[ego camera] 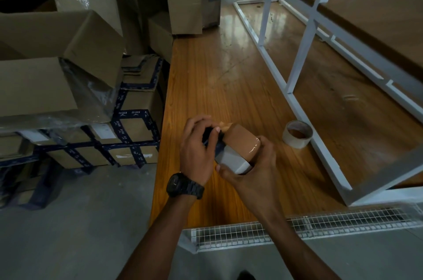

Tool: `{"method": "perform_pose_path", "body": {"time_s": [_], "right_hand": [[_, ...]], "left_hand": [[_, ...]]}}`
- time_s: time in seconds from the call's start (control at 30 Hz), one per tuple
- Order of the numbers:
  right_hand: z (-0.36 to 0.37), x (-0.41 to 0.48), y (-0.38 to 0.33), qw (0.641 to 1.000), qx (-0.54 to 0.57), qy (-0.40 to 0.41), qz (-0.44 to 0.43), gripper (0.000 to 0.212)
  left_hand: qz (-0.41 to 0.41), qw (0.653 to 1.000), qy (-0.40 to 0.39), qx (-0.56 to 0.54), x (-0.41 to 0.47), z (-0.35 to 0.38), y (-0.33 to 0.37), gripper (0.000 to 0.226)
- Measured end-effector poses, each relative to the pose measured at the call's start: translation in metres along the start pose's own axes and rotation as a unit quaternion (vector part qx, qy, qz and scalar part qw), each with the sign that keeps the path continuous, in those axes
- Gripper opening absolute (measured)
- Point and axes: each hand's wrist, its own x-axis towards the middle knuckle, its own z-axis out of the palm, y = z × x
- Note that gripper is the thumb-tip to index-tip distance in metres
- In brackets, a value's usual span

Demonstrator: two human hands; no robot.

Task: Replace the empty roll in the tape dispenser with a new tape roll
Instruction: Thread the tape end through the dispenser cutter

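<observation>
The loose tape end could stick back on itself or snag if the left hand (196, 142) slips at the dispenser (231, 160). The right hand (256, 165) cups the dispenser and its brown roll (242, 142) from below, over the counter (206, 73). The empty roll (297, 134) lies just right of the dispenser.

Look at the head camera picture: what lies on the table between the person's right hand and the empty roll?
Nothing: in the head view, only bare wooden table separates the right hand from the empty roll.
</observation>
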Motion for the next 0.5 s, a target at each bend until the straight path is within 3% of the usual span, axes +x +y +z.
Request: {"method": "perform_pose_path", "body": {"time_s": [0.17, 0.3, 0.5], "right_hand": [[-0.006, -0.006, 0.003, 0.993, 0.081, -0.081, 0.019, 0.093], [-0.001, -0.010, 0.004, 0.991, 0.110, -0.064, 0.046, 0.100], [0.000, -0.005, 0.000, 0.988, 0.115, -0.076, 0.075, 0.082]], "left_hand": [[-0.088, 0.996, 0.009, -0.007, 0.003, 0.006, -0.009, 0.012], [-0.137, 0.990, 0.010, -0.034, 0.004, 0.010, -0.010, 0.007], [-0.131, 0.990, 0.021, -0.046, 0.007, 0.014, -0.008, 0.016]]}}
